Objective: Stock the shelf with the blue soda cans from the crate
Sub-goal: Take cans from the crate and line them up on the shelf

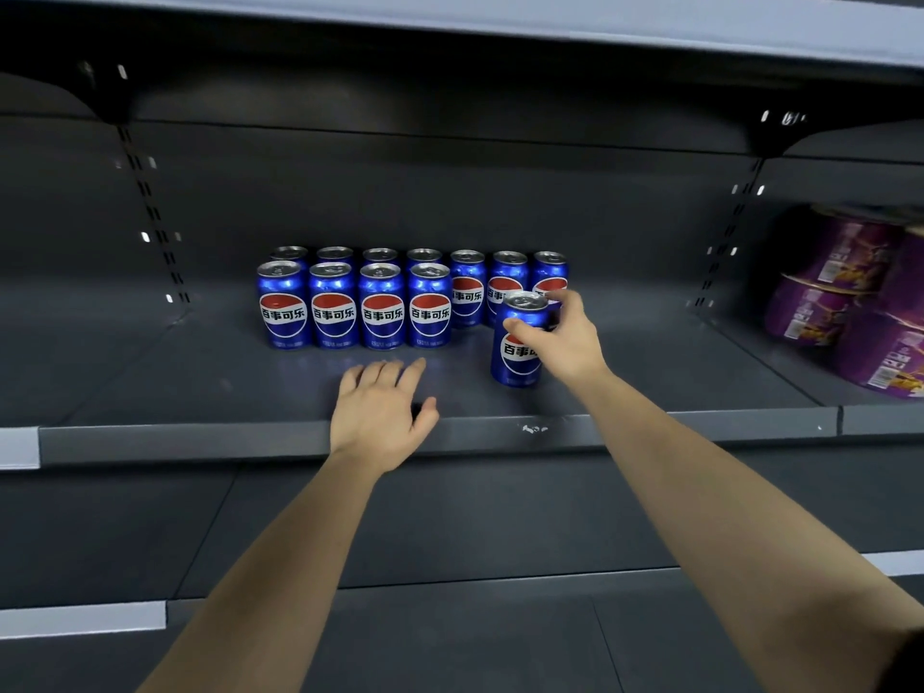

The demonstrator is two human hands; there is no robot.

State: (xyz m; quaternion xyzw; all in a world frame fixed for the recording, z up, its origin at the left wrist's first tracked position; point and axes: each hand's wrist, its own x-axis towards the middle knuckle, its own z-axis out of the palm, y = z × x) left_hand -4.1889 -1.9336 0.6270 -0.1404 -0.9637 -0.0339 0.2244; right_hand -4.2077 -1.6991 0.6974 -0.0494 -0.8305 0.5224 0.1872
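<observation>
Centrally, on a dark grey painted-metal shelf (200,372) with a smooth matte deck and a folded lip along its front edge, stood the stock. A back row of seven glossy blue cylindrical soda cans (467,287) ran toward the rear, silver pull-tab tops showing. A front row of four like cans (357,312) stood close against it, covering its left end.

The right hand (565,342) was curled round the upper part of one more blue can (520,365), thumb on the near face, fingers round the far side by the rim. That can was upright, just in front of the back row's right end, with a gap to the front row. Whether its base touched the deck could not be told.

The left hand (380,417) lay palm down over the shelf's front edge, fingers straight, thumb spread, holding nothing.

Stacked purple printed cylindrical tubs (850,292) stood in the bay beyond the shelf's right edge.
</observation>
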